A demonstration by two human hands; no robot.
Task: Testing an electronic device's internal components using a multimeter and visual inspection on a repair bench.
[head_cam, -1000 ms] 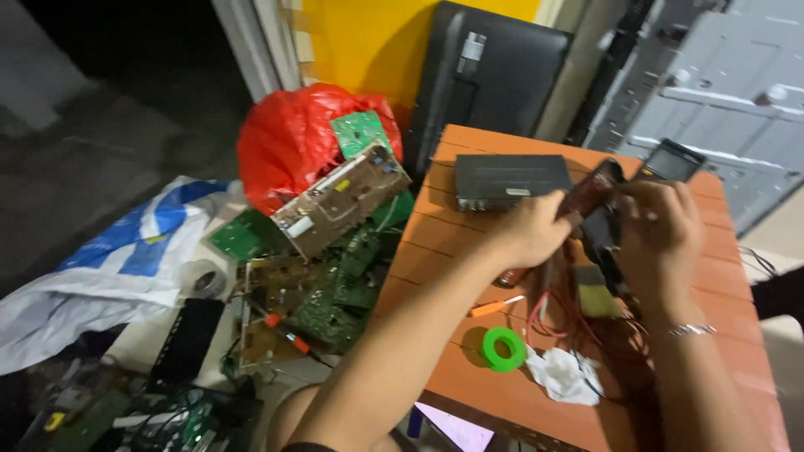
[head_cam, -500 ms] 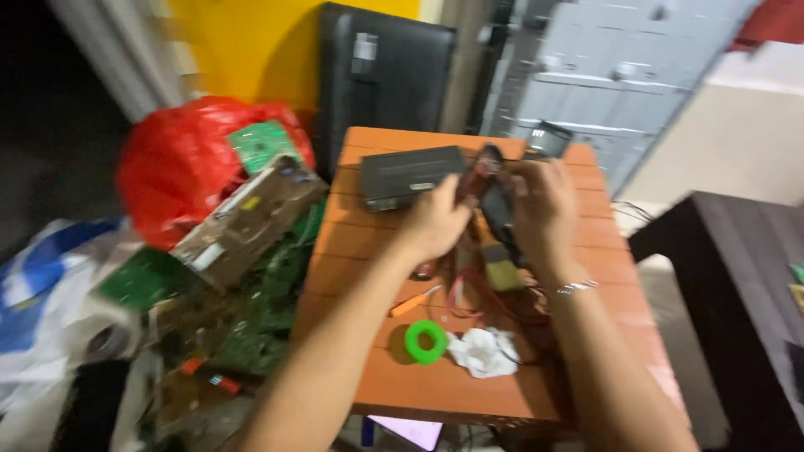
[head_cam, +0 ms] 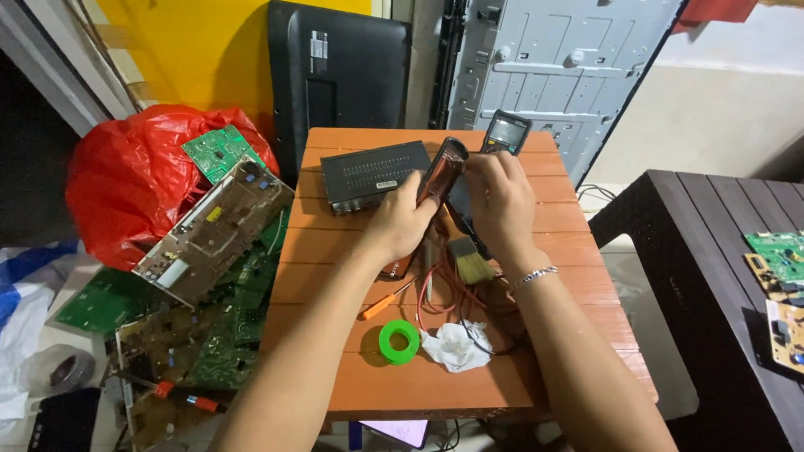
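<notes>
Reddish-black handset point(head_cam: 441, 170) gripped by left hand point(head_cam: 402, 224), right hand point(head_cam: 501, 205) apparently pinching its edge, forearms raised

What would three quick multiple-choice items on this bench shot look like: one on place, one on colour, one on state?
1. Where does the black vented set-top box lie?
A. on the orange slatted table, at its far edge
B. on the floor among the circuit boards
C. on the dark table at the right

2. What colour is the roll of tape near the table's front?
A. red
B. green
C. white

3. How is the slim reddish device shell held?
A. lying flat on the table, untouched
B. in one hand only
C. raised over the table between both hands

Answers:
1. A: the box sits on the slats, beside the left hand.
2. B: the ring is bright green, next to a crumpled white cloth.
3. C: left hand and right hand both grip it.
</notes>
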